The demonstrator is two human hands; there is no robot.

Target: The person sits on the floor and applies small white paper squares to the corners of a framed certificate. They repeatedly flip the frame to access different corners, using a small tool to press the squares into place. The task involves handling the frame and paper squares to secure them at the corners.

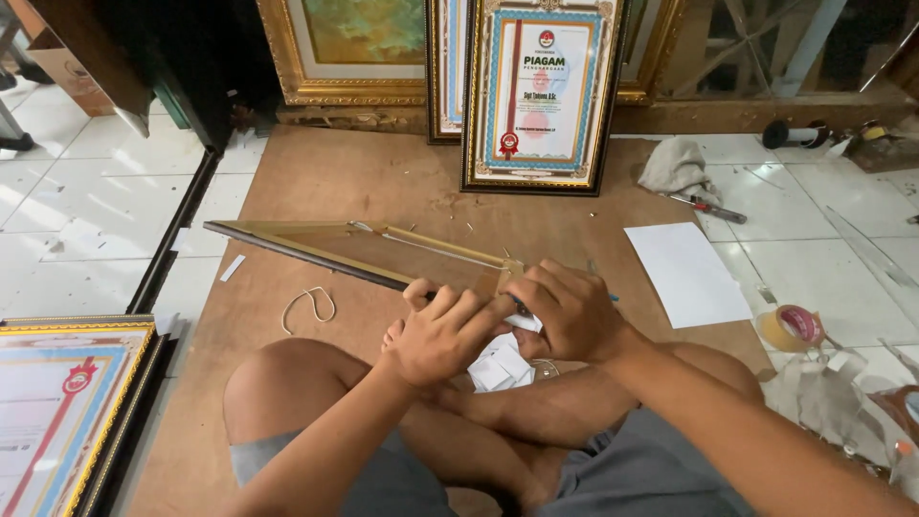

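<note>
The dark gold-edged frame (364,257) lies across the brown board (316,182) on the floor just ahead of my crossed legs, its far end stretching left with bare board all around it. A white sheet (685,273) and a tape roll (791,327) sit well off to the right. The near frame corner is hidden under my hands. My left hand (442,335) curls closed around the frame; my right hand (567,314) clamps the corner, and what it pinches I cannot make out. White paper scraps (500,364) lie beneath.
</note>
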